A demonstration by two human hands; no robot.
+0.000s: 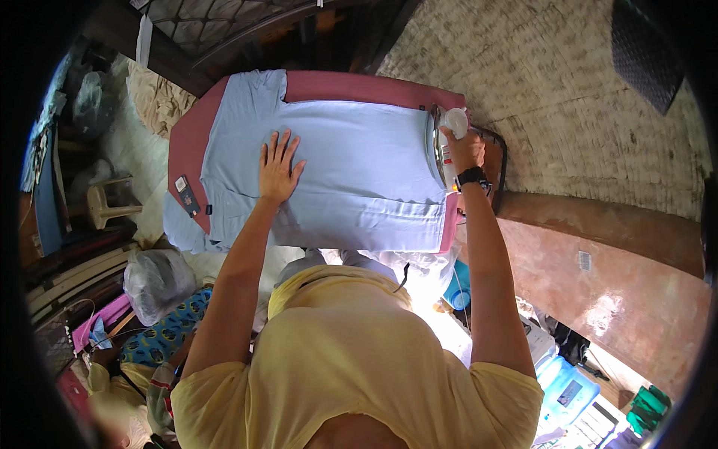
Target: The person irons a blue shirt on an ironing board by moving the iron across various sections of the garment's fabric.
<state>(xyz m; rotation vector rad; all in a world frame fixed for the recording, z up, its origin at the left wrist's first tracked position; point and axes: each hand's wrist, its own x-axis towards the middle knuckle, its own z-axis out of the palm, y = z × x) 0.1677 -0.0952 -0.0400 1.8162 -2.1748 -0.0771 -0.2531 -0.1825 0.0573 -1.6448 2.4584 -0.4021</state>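
A light blue shirt (336, 157) lies spread over a padded ironing board with a maroon cover (359, 84). My left hand (279, 168) rests flat on the cloth, fingers spread. At the board's right end, a curved silver edge (433, 142), apparently an iron's soleplate, stands on its side. Beside it is a white plastic container with a round top (453, 121). My right hand (467, 152), with a black wristband, is closed around the container; part of what it grips is hidden by the fingers. Faint creases run along the shirt's near side.
A small dark rectangular object (187, 196) lies on the board's left end. Beyond the right end is a dark metal frame (499, 150). A low brown ledge (598, 262) runs along the right. A person in blue patterned clothing (161, 329) and a stool (108, 202) are left.
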